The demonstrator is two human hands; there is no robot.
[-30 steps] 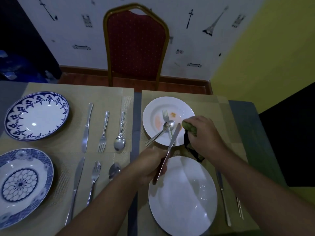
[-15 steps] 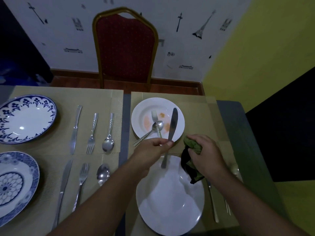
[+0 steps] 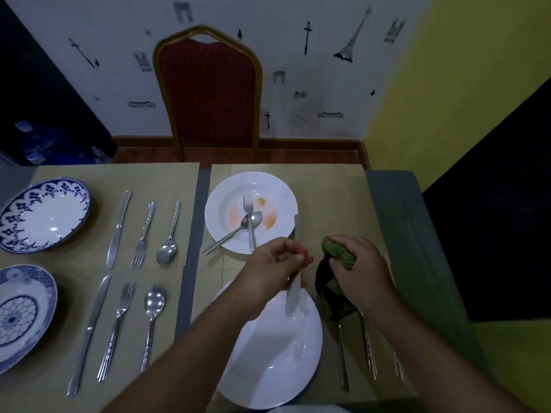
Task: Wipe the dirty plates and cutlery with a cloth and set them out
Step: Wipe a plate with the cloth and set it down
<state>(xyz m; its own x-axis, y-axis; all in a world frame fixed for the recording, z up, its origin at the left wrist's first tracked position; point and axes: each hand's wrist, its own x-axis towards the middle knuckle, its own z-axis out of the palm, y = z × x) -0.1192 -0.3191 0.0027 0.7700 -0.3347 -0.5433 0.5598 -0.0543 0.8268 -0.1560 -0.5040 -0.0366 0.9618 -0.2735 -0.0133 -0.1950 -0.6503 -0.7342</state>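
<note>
The left hand (image 3: pixel 275 263) pinched a knife (image 3: pixel 293 289) by its middle, held upright above the near clean white plate (image 3: pixel 274 353) on the worktop (image 3: pixel 387 210). Just beside it, the right hand (image 3: pixel 362 271) was closed around a bunched green cloth (image 3: pixel 337 254). Beyond them, the stained plate (image 3: pixel 251 210) carried a fork (image 3: pixel 250 222) and spoon (image 3: pixel 235 231).

My knife (image 3: pixel 293 290) upright over the clean plate (image 3: pixel 277 362), green cloth (image 3: pixel 338 254) bunched beside, stained plate (image 3: pixel 220 204) behind.

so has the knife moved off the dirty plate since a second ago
Yes. The knife, held in the left hand, has swung rightward; its tip now stands at the right rim of the dirty plate, not over it.
</note>
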